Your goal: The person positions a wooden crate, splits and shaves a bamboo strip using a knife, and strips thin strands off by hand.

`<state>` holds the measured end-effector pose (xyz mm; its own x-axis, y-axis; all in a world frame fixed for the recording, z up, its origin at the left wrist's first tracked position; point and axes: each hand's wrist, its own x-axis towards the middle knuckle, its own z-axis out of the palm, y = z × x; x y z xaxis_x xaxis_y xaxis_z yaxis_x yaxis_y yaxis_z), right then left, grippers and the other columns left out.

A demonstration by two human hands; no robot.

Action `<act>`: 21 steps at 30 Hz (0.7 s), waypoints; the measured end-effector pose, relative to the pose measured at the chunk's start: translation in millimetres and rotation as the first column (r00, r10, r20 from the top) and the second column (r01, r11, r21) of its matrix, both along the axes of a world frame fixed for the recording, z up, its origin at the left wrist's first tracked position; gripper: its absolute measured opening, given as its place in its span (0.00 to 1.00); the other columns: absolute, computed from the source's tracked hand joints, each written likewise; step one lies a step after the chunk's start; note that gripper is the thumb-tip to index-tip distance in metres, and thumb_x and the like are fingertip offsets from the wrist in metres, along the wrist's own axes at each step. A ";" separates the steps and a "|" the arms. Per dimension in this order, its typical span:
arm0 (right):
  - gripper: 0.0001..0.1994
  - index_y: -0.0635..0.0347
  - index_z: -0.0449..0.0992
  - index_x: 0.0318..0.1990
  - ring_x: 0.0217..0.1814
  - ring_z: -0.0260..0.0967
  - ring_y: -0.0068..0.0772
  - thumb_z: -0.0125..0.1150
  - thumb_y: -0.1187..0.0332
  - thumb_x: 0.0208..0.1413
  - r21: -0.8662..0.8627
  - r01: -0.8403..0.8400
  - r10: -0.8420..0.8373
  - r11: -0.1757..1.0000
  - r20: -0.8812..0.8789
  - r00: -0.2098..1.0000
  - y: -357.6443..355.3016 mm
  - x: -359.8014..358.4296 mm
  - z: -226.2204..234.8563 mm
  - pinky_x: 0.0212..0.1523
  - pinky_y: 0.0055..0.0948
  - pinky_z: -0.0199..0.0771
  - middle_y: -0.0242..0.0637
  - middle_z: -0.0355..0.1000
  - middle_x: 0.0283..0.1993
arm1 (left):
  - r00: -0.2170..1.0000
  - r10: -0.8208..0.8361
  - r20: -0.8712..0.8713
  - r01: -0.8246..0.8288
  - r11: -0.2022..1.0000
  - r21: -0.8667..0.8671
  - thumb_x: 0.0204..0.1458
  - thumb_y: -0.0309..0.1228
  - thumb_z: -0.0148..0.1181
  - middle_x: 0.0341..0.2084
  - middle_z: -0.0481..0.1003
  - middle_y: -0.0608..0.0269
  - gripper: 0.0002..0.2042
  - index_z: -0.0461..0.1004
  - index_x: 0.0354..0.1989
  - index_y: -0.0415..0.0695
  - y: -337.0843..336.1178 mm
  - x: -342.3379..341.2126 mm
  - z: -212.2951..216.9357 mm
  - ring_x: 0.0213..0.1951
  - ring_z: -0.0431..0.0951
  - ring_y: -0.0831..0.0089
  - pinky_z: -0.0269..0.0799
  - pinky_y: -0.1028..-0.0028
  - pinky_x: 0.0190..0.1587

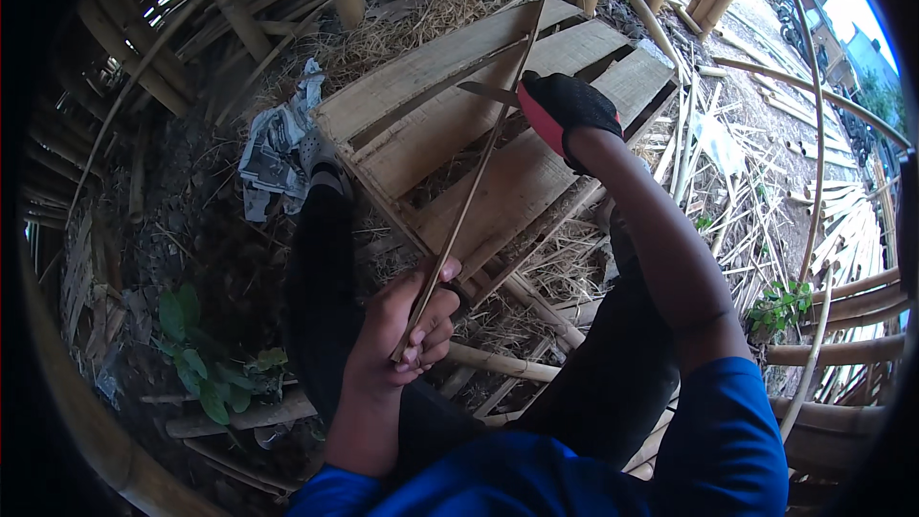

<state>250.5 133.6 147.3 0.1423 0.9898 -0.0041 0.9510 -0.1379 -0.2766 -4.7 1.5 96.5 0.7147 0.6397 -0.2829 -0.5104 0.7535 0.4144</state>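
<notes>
The bare left hand (407,325) is closest to us, fingers curled tight around the near end of a long thin strip of pale bamboo (474,177). The strip lies over the flat wooden pallet of pale planks (450,105). Its long line runs from the left hand, at the near edge of the pallet, up and a little to the right, and its far tip points past the far edge of the pallet.

The right hand (565,110), in a black and red glove, is over the middle of the pallet. It is closed on the handle of a dark knife blade (486,92), and the blade touches the strip from the right side.

To do this well, I think the left hand should hold the strip still and tight, and the blade should slide along the strip, away from the bare fingers.

Crumpled grey newspaper (278,139) lies just left of the pallet.
</notes>
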 end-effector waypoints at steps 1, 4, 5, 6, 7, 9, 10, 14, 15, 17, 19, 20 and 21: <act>0.28 0.57 0.81 0.42 0.50 0.73 0.55 0.34 0.47 0.63 -0.004 -0.006 0.006 1.000 0.005 1.000 -2.9 -8.5 6.3 0.54 0.45 0.70 0.53 0.76 0.44 | 1.000 0.003 -0.026 -0.003 1.000 0.009 0.68 0.39 0.34 0.09 0.58 0.74 0.13 0.62 0.45 0.44 0.3 -1.3 0.3 0.05 0.54 0.89 0.49 0.88 0.06; 0.29 0.59 0.80 0.42 0.50 0.74 0.54 0.33 0.47 0.64 -0.111 0.006 -0.011 0.994 -0.052 0.999 -20.0 -34.0 7.8 0.54 0.45 0.70 0.52 0.76 0.44 | 0.999 0.036 0.001 -0.036 0.999 -0.032 0.69 0.37 0.31 0.09 0.59 0.72 0.12 0.60 0.44 0.43 -1.4 -2.4 -2.5 0.05 0.55 0.87 0.49 0.87 0.05; 0.29 0.58 0.80 0.42 0.49 0.74 0.54 0.33 0.48 0.64 -0.130 -0.004 -0.004 0.992 -0.062 0.998 -19.2 -33.0 8.5 0.53 0.45 0.71 0.52 0.76 0.44 | 0.997 0.060 0.057 -0.055 0.995 -0.086 0.69 0.34 0.28 0.09 0.60 0.69 0.11 0.58 0.44 0.42 -2.0 -2.8 -3.7 0.04 0.57 0.85 0.50 0.87 0.04; 0.28 0.57 0.80 0.42 0.49 0.74 0.54 0.34 0.48 0.64 -0.076 -0.006 0.004 0.997 -0.035 0.999 -11.7 -18.7 5.9 0.52 0.46 0.71 0.51 0.76 0.44 | 0.997 0.055 0.062 -0.049 0.995 -0.085 0.69 0.34 0.28 0.09 0.60 0.69 0.11 0.58 0.44 0.42 -1.9 0.3 -1.2 0.04 0.57 0.85 0.50 0.87 0.04; 0.27 0.56 0.80 0.41 0.48 0.74 0.54 0.34 0.48 0.64 -0.026 -0.015 0.015 1.000 -0.011 1.000 -5.4 -10.6 7.0 0.51 0.46 0.72 0.51 0.76 0.44 | 0.997 0.043 0.056 -0.038 0.996 -0.085 0.69 0.34 0.29 0.09 0.60 0.69 0.11 0.58 0.44 0.43 -0.2 1.9 1.1 0.04 0.57 0.85 0.50 0.87 0.04; 0.27 0.55 0.80 0.40 0.46 0.75 0.55 0.34 0.48 0.64 0.029 -0.031 0.030 0.999 0.043 0.999 -9.5 -7.6 9.8 0.50 0.47 0.72 0.51 0.77 0.43 | 0.998 0.036 0.049 -0.032 0.996 -0.088 0.69 0.34 0.29 0.09 0.60 0.69 0.11 0.58 0.44 0.43 1.1 3.1 2.1 0.04 0.57 0.85 0.50 0.87 0.05; 0.26 0.55 0.80 0.41 0.46 0.75 0.55 0.35 0.49 0.64 -0.002 -0.018 0.018 1.000 0.013 1.000 -15.4 -15.5 9.8 0.49 0.47 0.72 0.51 0.77 0.42 | 0.998 0.035 0.050 -0.031 0.996 -0.081 0.69 0.34 0.29 0.09 0.60 0.70 0.10 0.58 0.44 0.43 1.2 2.9 1.4 0.04 0.57 0.85 0.50 0.87 0.05; 0.26 0.57 0.80 0.40 0.45 0.75 0.55 0.36 0.50 0.63 -0.106 0.001 -0.006 0.994 -0.044 0.999 -21.6 -33.4 6.1 0.48 0.47 0.73 0.51 0.77 0.41 | 0.999 0.036 0.041 -0.033 0.997 -0.074 0.69 0.33 0.29 0.09 0.60 0.70 0.10 0.58 0.44 0.43 0.1 0.4 -1.6 0.04 0.57 0.85 0.49 0.86 0.05; 0.26 0.58 0.80 0.39 0.45 0.75 0.55 0.35 0.50 0.63 -0.102 -0.017 0.013 0.995 -0.032 0.999 -22.0 -27.4 6.8 0.48 0.47 0.73 0.51 0.77 0.41 | 0.999 0.027 0.047 -0.023 0.997 -0.073 0.69 0.33 0.29 0.09 0.60 0.70 0.10 0.58 0.44 0.43 1.1 2.0 -1.7 0.04 0.57 0.85 0.49 0.86 0.05; 0.28 0.58 0.81 0.39 0.44 0.75 0.56 0.34 0.48 0.64 -0.027 0.052 -0.052 0.998 0.011 0.999 -7.3 -4.1 7.3 0.48 0.47 0.72 0.52 0.77 0.40 | 0.998 0.018 0.055 -0.014 0.998 -0.067 0.69 0.34 0.29 0.09 0.60 0.70 0.11 0.59 0.43 0.43 0.2 6.9 1.8 0.04 0.57 0.85 0.49 0.86 0.05; 0.27 0.56 0.80 0.42 0.44 0.75 0.56 0.34 0.49 0.64 0.010 -0.019 0.019 1.000 0.019 1.000 -15.9 -10.9 8.6 0.49 0.47 0.72 0.52 0.77 0.40 | 0.998 0.016 0.062 -0.012 0.998 -0.061 0.69 0.33 0.29 0.09 0.60 0.70 0.10 0.59 0.44 0.43 0.7 6.4 -0.9 0.04 0.57 0.85 0.49 0.86 0.05; 0.26 0.56 0.80 0.42 0.43 0.75 0.55 0.35 0.50 0.64 -0.045 -0.004 0.004 0.999 -0.010 1.000 -22.4 -20.2 7.4 0.48 0.47 0.73 0.51 0.77 0.39 | 0.997 0.015 0.071 -0.011 0.998 -0.056 0.69 0.33 0.29 0.09 0.60 0.70 0.10 0.59 0.44 0.43 0.2 6.1 -1.9 0.04 0.57 0.85 0.49 0.86 0.05; 0.25 0.56 0.79 0.42 0.43 0.75 0.55 0.35 0.51 0.64 -0.101 -0.002 -0.002 0.995 -0.041 0.999 -29.5 -34.0 4.6 0.47 0.47 0.73 0.51 0.77 0.38 | 0.998 0.024 0.066 -0.020 0.998 -0.054 0.69 0.33 0.29 0.09 0.60 0.70 0.10 0.59 0.44 0.43 -2.0 4.5 -2.7 0.04 0.57 0.85 0.49 0.86 0.05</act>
